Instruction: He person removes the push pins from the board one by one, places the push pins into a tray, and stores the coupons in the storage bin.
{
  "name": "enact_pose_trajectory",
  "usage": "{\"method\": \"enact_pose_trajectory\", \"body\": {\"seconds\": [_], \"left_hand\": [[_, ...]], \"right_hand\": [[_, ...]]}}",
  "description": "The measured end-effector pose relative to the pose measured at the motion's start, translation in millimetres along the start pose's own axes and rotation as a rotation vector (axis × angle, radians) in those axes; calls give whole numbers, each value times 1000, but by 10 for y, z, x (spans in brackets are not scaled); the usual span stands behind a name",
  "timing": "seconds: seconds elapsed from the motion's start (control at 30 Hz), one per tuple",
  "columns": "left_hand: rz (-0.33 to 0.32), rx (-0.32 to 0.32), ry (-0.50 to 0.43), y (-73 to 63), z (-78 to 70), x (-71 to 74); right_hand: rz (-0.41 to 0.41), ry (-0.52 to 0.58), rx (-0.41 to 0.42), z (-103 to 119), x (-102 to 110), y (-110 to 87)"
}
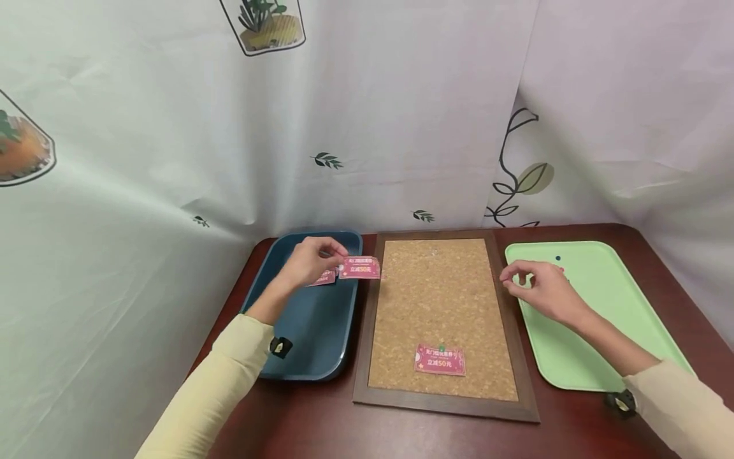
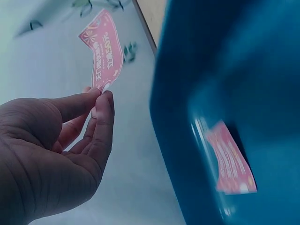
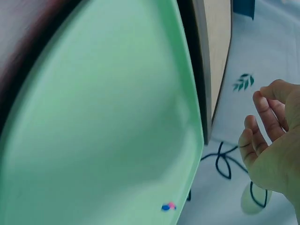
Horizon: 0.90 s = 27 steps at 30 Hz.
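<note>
My left hand [image 1: 313, 260] pinches a pink paper coupon [image 1: 359, 268] by one end between thumb and forefinger, above the blue tray's right rim. In the left wrist view that coupon [image 2: 107, 54] bends a little. Another coupon [image 2: 232, 161] lies in the blue tray [image 1: 309, 335]. My right hand [image 1: 541, 288] hovers over the left edge of the green tray [image 1: 596, 319], beside the corkboard [image 1: 438, 299]. Its thumb and forefinger tips meet; nothing shows between them, though something tiny could be hidden. A coupon [image 1: 439, 363] with a green push pin [image 1: 442, 348] is on the corkboard's lower part.
Small blue and pink pieces [image 3: 168, 206] lie near the green tray's edge. A small clear object [image 1: 434, 252], too small to make out, sits high on the corkboard. The trays and board stand on a dark red table [image 1: 321, 421], against a printed white curtain [image 1: 401, 115].
</note>
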<state>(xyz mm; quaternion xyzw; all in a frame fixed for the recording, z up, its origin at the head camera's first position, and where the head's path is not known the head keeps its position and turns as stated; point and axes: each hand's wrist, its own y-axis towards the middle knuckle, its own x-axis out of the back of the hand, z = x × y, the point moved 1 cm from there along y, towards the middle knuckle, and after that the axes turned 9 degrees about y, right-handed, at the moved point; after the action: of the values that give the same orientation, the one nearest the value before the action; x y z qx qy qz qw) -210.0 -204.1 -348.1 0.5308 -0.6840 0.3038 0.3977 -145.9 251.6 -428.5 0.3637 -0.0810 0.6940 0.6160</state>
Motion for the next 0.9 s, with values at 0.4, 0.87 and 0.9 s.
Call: {"method": "enact_pose_trajectory", "body": {"seconds": [0.4,0.87,0.9], "left_hand": [[-12,152,-8,31,604,160],[8,221,-1,39,980,113],[10,231,-11,46,1003,101]], "right_hand": [[-94,-41,-4,-219,332,-176],[-161,-58,-80,-537,511,-445],[-165,-60,-90,-555,524,-460]]}}
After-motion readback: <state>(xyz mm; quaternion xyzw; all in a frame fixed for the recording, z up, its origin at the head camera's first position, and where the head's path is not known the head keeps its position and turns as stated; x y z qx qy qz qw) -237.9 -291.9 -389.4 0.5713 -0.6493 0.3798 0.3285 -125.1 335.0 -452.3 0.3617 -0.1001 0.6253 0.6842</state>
